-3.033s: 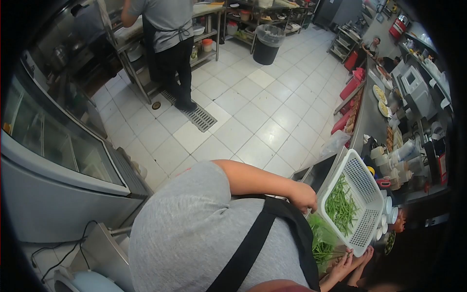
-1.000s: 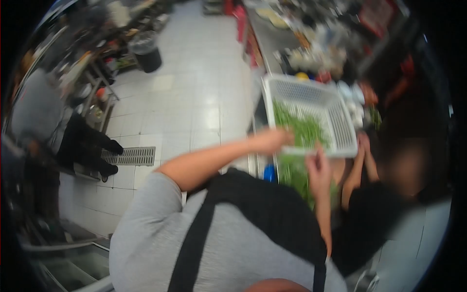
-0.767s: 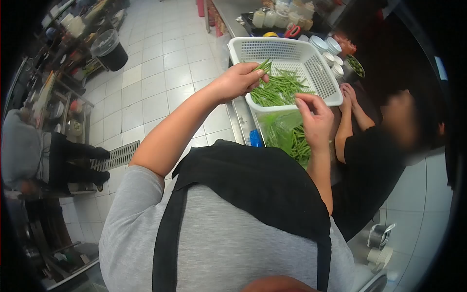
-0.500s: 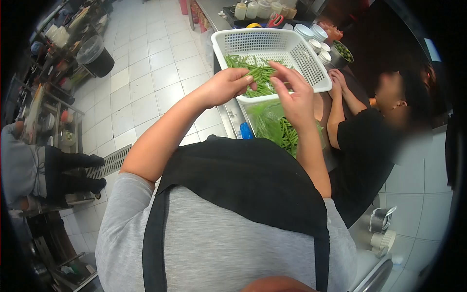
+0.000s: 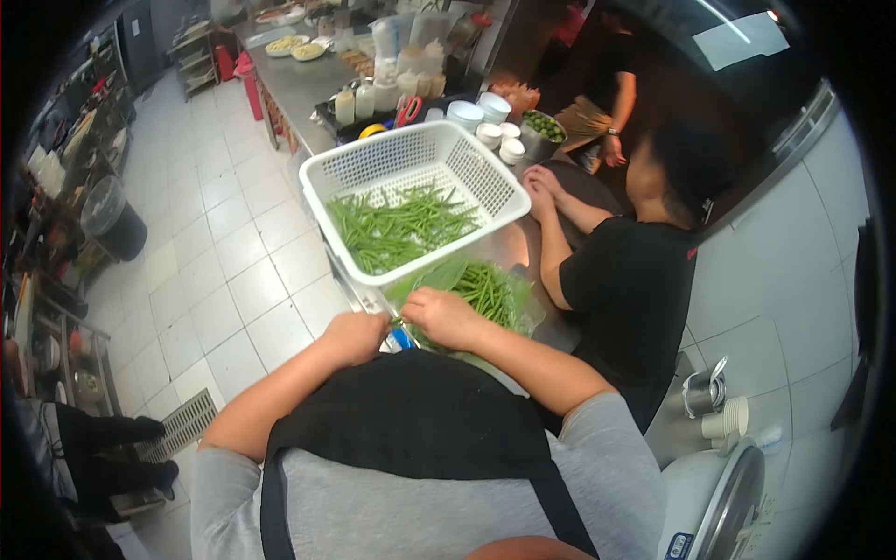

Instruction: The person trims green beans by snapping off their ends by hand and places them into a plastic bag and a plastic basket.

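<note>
My left hand [image 5: 357,338] is closed, its fingertips pinching what looks like a green bean [image 5: 395,322], of which only a short bit shows. Close beside it, my right hand [image 5: 441,319] is closed too, fingers curled at the other side of that bit. Both are low in front of my apron, at the near edge of an open plastic bag [image 5: 523,297] with a pile of green beans [image 5: 483,291] inside. Beyond the bag stands a white perforated basket [image 5: 509,198], its bottom partly covered with loose green beans [image 5: 397,224].
A co-worker [image 5: 625,271] in black leans at the counter to the right, hands together by the basket. Behind the basket are red-handled scissors [image 5: 408,111], sauce bottles [image 5: 365,99], white bowls [image 5: 465,115] and a pot of green fruit [image 5: 541,129]. A bin [image 5: 114,219] stands on the left floor.
Both hands have come back from over the basket to near my body, beside the bag. My right hand, open before, is now closed. The view has tilted up, showing another person behind.
</note>
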Motion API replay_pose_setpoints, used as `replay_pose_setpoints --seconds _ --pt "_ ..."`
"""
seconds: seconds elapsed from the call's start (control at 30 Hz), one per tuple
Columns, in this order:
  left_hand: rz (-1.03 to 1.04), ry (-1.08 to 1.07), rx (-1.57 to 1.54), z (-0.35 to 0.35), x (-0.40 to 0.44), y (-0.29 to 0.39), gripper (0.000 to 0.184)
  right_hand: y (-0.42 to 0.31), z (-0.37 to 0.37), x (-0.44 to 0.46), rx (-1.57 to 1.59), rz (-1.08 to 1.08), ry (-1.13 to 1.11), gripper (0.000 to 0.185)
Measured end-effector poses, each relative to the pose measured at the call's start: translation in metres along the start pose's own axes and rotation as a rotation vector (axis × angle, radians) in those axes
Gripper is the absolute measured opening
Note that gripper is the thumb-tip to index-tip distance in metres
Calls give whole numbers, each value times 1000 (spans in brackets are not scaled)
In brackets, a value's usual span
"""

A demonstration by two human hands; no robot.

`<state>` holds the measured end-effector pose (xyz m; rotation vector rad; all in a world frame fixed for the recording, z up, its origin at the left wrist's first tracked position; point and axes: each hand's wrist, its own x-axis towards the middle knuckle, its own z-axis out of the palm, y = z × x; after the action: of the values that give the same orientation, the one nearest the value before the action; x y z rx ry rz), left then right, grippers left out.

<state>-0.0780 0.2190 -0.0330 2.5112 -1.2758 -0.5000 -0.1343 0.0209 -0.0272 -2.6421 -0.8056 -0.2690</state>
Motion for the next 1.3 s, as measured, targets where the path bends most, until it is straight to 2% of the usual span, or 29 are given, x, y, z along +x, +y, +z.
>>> replay_pose_setpoints --seconds 0.07,0.17,0.27,0.4,0.43,0.5,0.53,0.57,0.6,0.63,0.67,0.7,0.73,0.8,0.9,1.0,1.13,1.27,1.3 --pt "-27 55 -159 9 3 -3 25 6 4 4 173 -11 192 8" --pt "-57 188 -433 11 11 -5 26 1 15 12 350 228 429 8" --pt "-30 115 -528 7 15 8 26 -7 29 28 676 454 671 9" --pt "60 103 -653 15 20 8 24 -9 12 30 930 583 560 13" --pt "27 45 -638 8 20 5 21 1 13 23 955 559 529 13" --pt "-13 166 -844 3 15 4 20 17 6 0 1349 676 551 14" --pt "-19 133 -842 -1 19 -6 20 24 3 -11 1350 677 605 17" --pt "-37 101 -1124 2 20 -19 19 30 2 -25 1343 683 675 21" --pt "18 146 -1210 -5 19 -21 19 39 3 -39 1196 773 650 24" --pt "55 163 -1161 -17 17 -23 20 54 9 -55 1069 800 604 26" --pt "106 153 -1259 -18 19 -29 22 66 10 -65 859 909 510 20" --pt "106 146 -1279 -28 13 -23 21 74 15 -76 206 746 421 19" --pt "64 107 -1309 -33 10 -20 21 70 10 -81 -269 657 353 31" --pt "39 45 -1320 -35 9 -19 21 73 12 -81 -231 656 424 35" --pt "21 19 -1225 -30 10 -18 22 32 -14 -40 213 614 402 35" --pt "21 3 -1043 -26 11 -14 23 -7 -26 0 382 396 340 26" --pt "2 121 -607 -27 5 -9 19 -6 -16 15 115 163 174 15" --pt "21 107 -39 -21 -2 -6 23 -4 -12 13 -62 54 -75 12" --pt "2 13 -20 -22 -2 -3 25 -4 -10 11 -90 26 -124 12"
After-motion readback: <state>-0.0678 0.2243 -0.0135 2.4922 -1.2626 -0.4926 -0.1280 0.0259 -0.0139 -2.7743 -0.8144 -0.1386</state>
